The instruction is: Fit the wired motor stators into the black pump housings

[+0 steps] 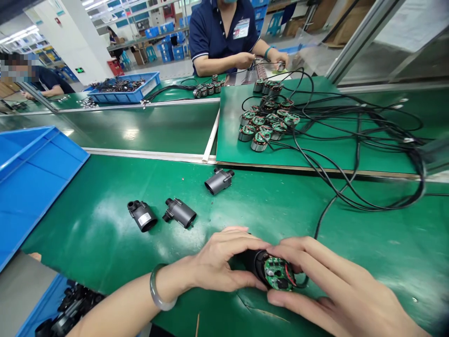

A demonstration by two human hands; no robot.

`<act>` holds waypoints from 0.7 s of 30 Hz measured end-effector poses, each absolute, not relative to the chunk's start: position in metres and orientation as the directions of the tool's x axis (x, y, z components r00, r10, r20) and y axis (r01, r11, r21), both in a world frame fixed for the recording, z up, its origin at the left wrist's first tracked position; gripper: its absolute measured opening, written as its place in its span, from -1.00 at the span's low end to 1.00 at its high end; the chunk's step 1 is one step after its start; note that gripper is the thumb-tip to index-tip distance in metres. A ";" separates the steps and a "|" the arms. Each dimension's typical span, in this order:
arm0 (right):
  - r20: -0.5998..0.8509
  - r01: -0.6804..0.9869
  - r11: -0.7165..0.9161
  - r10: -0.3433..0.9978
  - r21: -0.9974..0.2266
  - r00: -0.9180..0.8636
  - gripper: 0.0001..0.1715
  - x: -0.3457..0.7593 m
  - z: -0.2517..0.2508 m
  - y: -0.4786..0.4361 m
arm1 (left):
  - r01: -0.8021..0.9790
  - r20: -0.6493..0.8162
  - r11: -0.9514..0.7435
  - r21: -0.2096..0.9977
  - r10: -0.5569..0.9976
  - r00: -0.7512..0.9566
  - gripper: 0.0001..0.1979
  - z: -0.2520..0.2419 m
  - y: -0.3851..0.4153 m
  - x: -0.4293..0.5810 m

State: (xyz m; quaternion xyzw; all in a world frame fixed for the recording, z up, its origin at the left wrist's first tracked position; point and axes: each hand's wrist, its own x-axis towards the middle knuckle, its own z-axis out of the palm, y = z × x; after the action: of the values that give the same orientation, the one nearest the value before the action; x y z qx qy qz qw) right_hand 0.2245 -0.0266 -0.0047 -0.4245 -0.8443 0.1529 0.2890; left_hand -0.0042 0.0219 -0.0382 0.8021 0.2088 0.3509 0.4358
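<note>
My left hand (pixel 224 262) wraps around a black pump housing (pixel 254 262) low in the middle of the view. My right hand (pixel 329 285) pinches a round motor core with a green circuit board (pixel 278 273) at the housing's open end; a black cable runs from it. Three more black pump housings lie on the green mat ahead: one with a white label (pixel 142 216), one beside it (pixel 179 212), one farther back (pixel 219 180). A cluster of wired motor cores (pixel 266 124) sits on a raised green board (pixel 315 154).
A large blue bin (pixel 31 173) stands at the left, and another blue bin with black parts (pixel 70 309) at the lower left. Tangled black cables (pixel 368 140) cover the right. A person in a dark shirt (pixel 224 32) works opposite; a blue tray of parts (pixel 122 89) lies far left.
</note>
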 end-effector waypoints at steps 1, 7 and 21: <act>0.347 0.637 0.594 0.804 -0.492 -0.483 -0.52 0.226 -0.007 -0.028 | 0.027 0.379 -0.536 0.844 0.630 0.678 -0.47 -0.038 0.022 -0.004; 0.404 0.633 0.602 0.798 -0.488 -0.448 -0.40 0.222 -0.005 -0.027 | 0.045 0.375 -0.549 0.834 0.625 0.684 -0.45 -0.042 0.019 -0.005; 0.354 0.575 0.588 0.806 -0.568 -0.475 -0.61 0.215 -0.007 -0.032 | 0.074 0.372 -0.582 0.810 0.607 0.703 -0.48 -0.039 0.016 -0.007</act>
State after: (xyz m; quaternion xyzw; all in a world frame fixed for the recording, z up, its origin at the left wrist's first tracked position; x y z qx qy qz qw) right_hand 0.2154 -0.0315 -0.0065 -0.4123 -0.8376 0.1891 0.3045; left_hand -0.0066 0.0164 -0.0389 0.8275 0.2057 0.3262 0.4081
